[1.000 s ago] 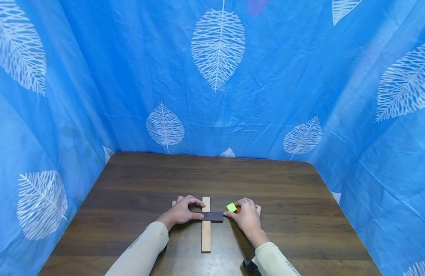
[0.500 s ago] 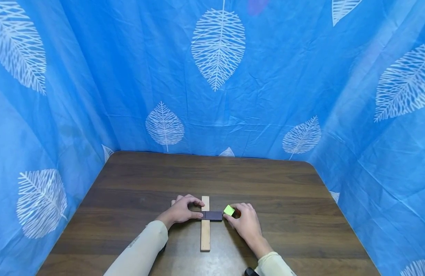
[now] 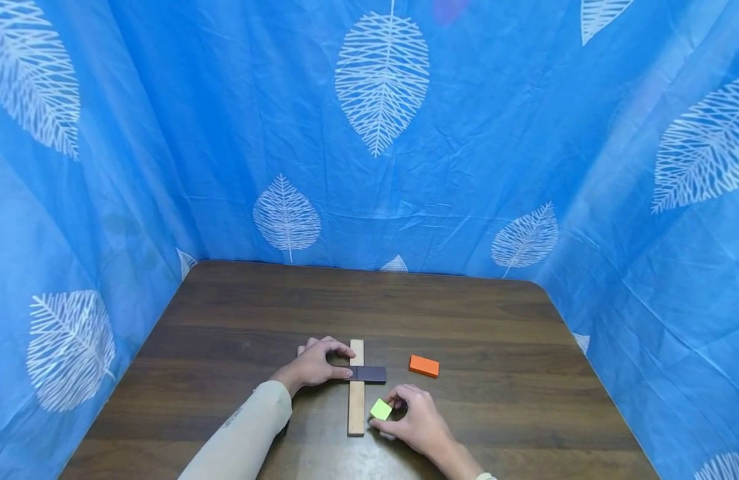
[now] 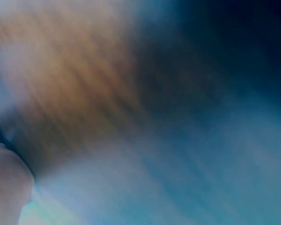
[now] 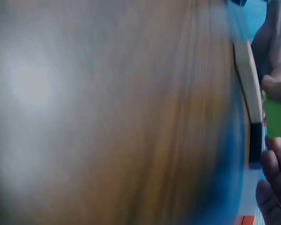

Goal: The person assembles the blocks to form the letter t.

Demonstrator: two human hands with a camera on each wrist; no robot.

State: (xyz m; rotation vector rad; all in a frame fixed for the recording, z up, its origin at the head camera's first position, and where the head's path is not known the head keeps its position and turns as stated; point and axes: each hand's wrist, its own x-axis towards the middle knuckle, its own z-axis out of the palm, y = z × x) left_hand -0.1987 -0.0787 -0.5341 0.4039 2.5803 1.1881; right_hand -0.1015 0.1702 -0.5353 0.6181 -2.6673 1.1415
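A plain wooden strip point(image 3: 357, 407) lies lengthwise on the table, with a dark purple block point(image 3: 371, 375) crossing it. My left hand point(image 3: 314, 364) touches this pair from the left: the thumb is on the dark block's left end, and the index fingertip meets the strip's far part. In my right hand point(image 3: 419, 419), thumb and fingers pinch a lime-green block point(image 3: 380, 409) just right of the strip's near end. The right wrist view shows the green block point(image 5: 274, 117) between the fingers, beside the strip point(image 5: 247, 79). The left wrist view is blurred, with only part of a hand at its edge.
An orange block point(image 3: 424, 366) lies flat to the right of the dark block. The brown wooden table point(image 3: 255, 293) extends around both hands. A blue curtain with white leaf prints point(image 3: 379, 87) hangs behind the table and along its sides.
My right hand has moved toward me and slightly left with the green block, from beside the dark block. The orange block, formerly covered by that hand, now shows fully. My left hand stays put.
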